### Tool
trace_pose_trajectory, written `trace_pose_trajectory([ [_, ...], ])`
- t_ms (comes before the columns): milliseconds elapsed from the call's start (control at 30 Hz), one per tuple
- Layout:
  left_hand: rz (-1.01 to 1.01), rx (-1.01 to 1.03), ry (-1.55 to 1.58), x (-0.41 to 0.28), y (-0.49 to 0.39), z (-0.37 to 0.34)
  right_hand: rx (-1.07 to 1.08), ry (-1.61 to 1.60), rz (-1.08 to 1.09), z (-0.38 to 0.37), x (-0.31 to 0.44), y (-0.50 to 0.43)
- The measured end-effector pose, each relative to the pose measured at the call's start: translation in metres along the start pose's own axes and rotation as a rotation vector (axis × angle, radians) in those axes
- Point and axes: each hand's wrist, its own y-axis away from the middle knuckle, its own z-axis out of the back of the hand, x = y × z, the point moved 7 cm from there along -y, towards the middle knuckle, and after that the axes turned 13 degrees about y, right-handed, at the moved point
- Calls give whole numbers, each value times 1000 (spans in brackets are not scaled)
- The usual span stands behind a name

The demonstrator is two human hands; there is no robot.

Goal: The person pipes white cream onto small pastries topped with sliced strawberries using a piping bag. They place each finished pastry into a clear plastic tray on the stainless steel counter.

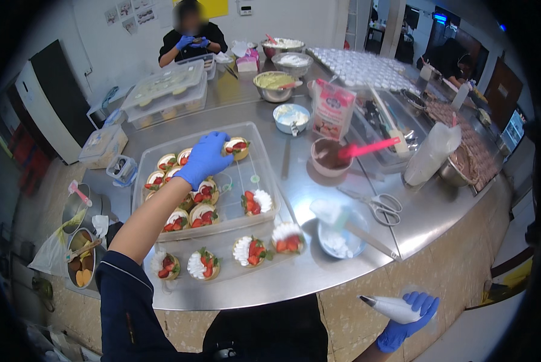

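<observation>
My left hand [207, 156], in a blue glove, reaches over a clear plastic tub [275, 199] and touches a strawberry tart [237, 148] near its far side; whether its fingers grip the tart cannot be told. Several tarts with cream and strawberries [203, 214] stand in the tub's left part. One with piped white cream [256, 202] is at its near right. Along the table's front edge are several more piped tarts [203, 264]. Low on the right, beyond the table edge, my right hand [408, 319], also gloved, holds a piping bag [392, 308] of white cream, its metal tip pointing left.
A blue bowl of cream [338, 240] with a spatula, scissors [386, 209] and a pink bowl [327, 160] stand to the right. Lidded tubs [166, 90] and mixing bowls [275, 86] are farther back. Another person [191, 40] in gloves works at the far side.
</observation>
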Motion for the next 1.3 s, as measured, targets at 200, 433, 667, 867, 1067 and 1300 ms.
trace_pose_trajectory([
  [200,195,83,-331,25,-23,-18,-73,-45,-3,21,-5,-13],
  [433,267,-100,-328,27,-39,-30,134,-47,24,33,-3,-26],
  [667,345,-161,-292,28,-43,-36,159,30,18,51,2,-29],
  [867,120,-279,-226,4,-41,-19,-32,96,-347,72,-6,-21],
  [1067,3,-135,669,-45,13,17,108,340,-100,56,-1,-8],
  [1300,-79,189,913,-134,152,51,107,-155,-348,9,-20,19],
])
